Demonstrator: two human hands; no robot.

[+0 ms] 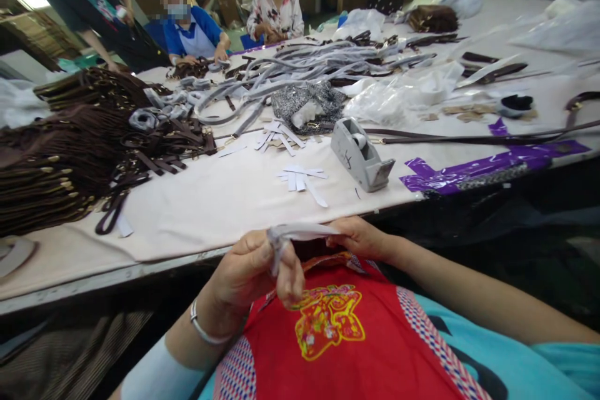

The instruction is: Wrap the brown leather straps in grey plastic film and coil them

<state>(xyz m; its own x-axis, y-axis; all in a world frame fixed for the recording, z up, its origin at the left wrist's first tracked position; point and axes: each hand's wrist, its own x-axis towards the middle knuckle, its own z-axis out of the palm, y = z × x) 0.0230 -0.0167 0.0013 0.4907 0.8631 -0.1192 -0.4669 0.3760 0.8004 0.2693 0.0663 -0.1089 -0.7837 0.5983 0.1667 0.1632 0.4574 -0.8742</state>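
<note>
A pale grey wrapped strap point(304, 231) stretches between my two hands in front of the red apron, just off the table edge. My left hand point(257, 269) is closed around its looped end, fingers curled. On the other side, my right hand point(359, 237) pinches the far end of it. Beyond my hands, white paper strips point(300, 178) lie in a small pile on the cloth-covered table point(225, 194). A grey tape dispenser point(360, 156) stands to the right of those strips. More paper strips point(279, 136) are heaped a little farther back.
Stacked dark brown straps point(60, 162) with metal fittings fill the left side. Grey-wrapped straps point(290, 65) lie across the middle. Purple tape point(492, 169) covers part of the right table edge. Plastic bags point(407, 97) lie behind the dispenser. Several people are at the far side.
</note>
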